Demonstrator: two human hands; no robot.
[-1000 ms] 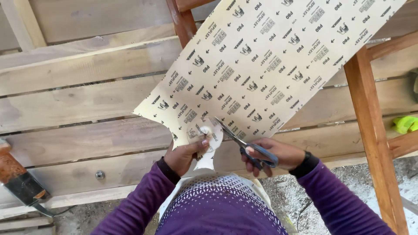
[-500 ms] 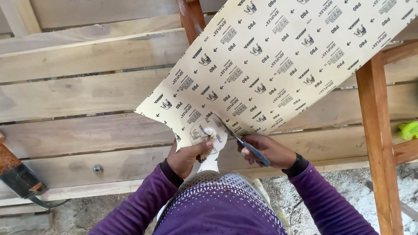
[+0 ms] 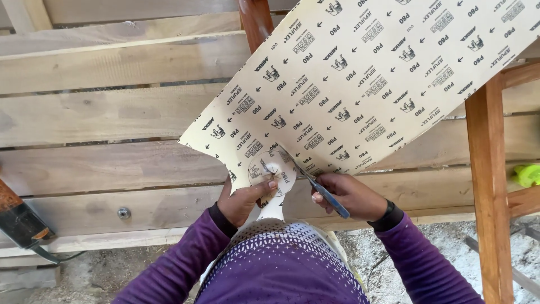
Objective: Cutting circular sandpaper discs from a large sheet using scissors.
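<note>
At lower centre the left hand [image 3: 243, 201] pinches a round disc [image 3: 272, 169] on the big sandpaper sheet [image 3: 365, 84]; the right hand [image 3: 351, 196] grips scissors [image 3: 315, 186] — the circle looks nearly cut free, a short stretch left.

Wooden planks [image 3: 112, 118], bolt [image 3: 124, 213]

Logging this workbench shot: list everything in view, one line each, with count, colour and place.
sandpaper sheet: one, cream with dark print, across the planks, upper right
disc: one, cream, round, at the sheet's lower edge
scissors: one pair, blue handles, cutting at the disc
planks: several, pale wood, horizontal
posts: two, reddish wood, right and top centre
tool: one, brown and black, left edge
green thing: one, right edge, unclear
bolt: one, grey, lower plank
left hand: pinches disc
right hand: grips scissors
</note>
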